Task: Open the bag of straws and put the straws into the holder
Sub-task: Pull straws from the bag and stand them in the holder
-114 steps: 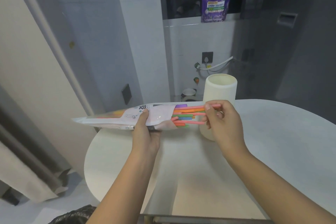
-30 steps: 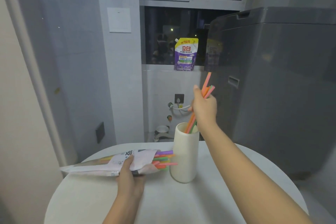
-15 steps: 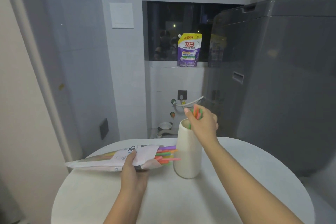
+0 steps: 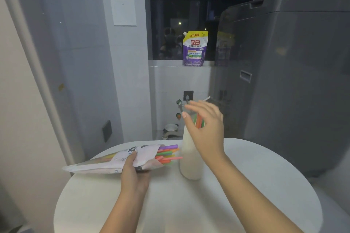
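The right hand [image 4: 205,128] covers the mouth of the white holder [image 4: 190,164], so the rim is hidden; only orange and green straw tops [image 4: 198,122] show between its fingers [image 4: 195,107]; their count cannot be told. Its fingers are spread apart and straight above the holder, gripping nothing. The left hand [image 4: 133,171] holds the straw bag [image 4: 113,162] level above the round white bench [image 4: 255,185], fingers clamped on the bag's middle; its print is blurred. Purple, green, orange and pink straw ends [image 4: 168,154] jut from the open mouth, just beside the holder, which stands upright on the bench.
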Available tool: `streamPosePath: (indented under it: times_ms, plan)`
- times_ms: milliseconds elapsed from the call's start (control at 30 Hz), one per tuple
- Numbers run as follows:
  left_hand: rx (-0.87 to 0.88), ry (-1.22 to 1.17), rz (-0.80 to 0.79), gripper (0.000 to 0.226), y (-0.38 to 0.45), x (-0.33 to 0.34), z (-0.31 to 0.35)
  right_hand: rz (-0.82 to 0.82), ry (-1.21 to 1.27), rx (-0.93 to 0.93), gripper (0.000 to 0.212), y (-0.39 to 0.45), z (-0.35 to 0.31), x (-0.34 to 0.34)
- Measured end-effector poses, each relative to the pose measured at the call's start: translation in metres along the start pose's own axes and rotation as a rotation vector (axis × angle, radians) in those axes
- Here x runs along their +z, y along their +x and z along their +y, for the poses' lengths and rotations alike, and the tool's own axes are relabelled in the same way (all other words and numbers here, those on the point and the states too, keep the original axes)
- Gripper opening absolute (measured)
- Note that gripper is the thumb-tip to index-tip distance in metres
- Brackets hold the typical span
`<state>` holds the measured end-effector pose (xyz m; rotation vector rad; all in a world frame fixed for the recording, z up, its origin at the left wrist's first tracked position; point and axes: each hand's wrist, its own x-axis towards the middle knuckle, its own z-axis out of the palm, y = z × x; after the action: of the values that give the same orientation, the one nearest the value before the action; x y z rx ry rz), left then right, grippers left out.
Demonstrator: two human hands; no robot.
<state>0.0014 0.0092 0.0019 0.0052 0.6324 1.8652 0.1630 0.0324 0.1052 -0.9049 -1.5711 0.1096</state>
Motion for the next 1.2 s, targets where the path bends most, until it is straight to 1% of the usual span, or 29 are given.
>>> streamPosePath:
  times_ms: [67,167,233,300,367,433,500,533,600,633,700,767,900,1000,1067,1133,1200]
  plan:
    - [0.014,0.000,-0.012,0.030,-0.001,0.001,0.004,-0.047,0.045,0.008,0.017,-0.017,-0.006,0.002]
    - [0.062,0.016,-0.053,0.023,-0.005,0.001,0.009,-0.129,0.098,0.074,0.019,-0.044,-0.006,0.006]
    - [0.079,0.030,-0.081,0.027,-0.006,0.001,0.011,-0.209,0.082,0.133,0.022,-0.060,-0.004,0.010]
    - [0.074,0.065,-0.106,0.032,-0.007,0.000,0.013,-0.330,0.033,0.195,0.029,-0.072,-0.001,0.016]
    - [0.075,0.095,-0.134,0.027,-0.009,-0.001,0.014,-0.421,-0.039,0.256,0.037,-0.082,0.003,0.023]
    - [0.089,0.111,-0.160,0.024,-0.011,0.000,0.014,-0.455,-0.031,0.366,0.040,-0.088,0.005,0.028]
    - [0.099,0.132,-0.172,0.029,-0.013,0.001,0.011,-0.443,0.061,0.506,0.036,-0.089,0.004,0.033]
    - [0.102,0.147,-0.174,0.033,-0.015,0.001,0.009,-0.434,0.099,0.542,0.030,-0.088,0.004,0.036]
    - [0.111,0.170,-0.177,0.036,-0.016,0.002,0.006,-0.406,0.135,0.553,0.018,-0.087,0.003,0.039]
    - [0.116,0.173,-0.176,0.036,-0.017,0.003,0.005,-0.381,0.133,0.542,0.016,-0.087,0.003,0.040]
    - [0.131,0.152,-0.150,0.039,-0.017,0.004,0.006,-0.334,0.081,0.493,0.019,-0.086,0.005,0.037]
    - [0.146,0.106,-0.099,0.044,-0.014,0.002,0.009,-0.321,0.048,0.467,0.019,-0.085,0.010,0.032]
    - [0.132,0.068,0.003,0.049,-0.007,-0.004,0.014,-0.254,0.091,0.514,0.013,-0.079,0.021,0.021]
    - [0.138,0.061,0.024,0.047,-0.005,-0.005,0.014,-0.196,0.220,0.607,0.017,-0.075,0.023,0.016]
    - [0.145,0.055,0.021,0.045,-0.007,-0.003,0.012,-0.144,0.373,0.736,0.027,-0.077,0.020,0.016]
    - [0.147,0.051,0.007,0.045,-0.008,-0.002,0.010,-0.086,0.469,0.853,0.039,-0.083,0.017,0.020]
    - [0.136,0.063,-0.023,0.045,-0.010,-0.001,0.008,-0.073,0.572,0.915,0.045,-0.087,0.012,0.026]
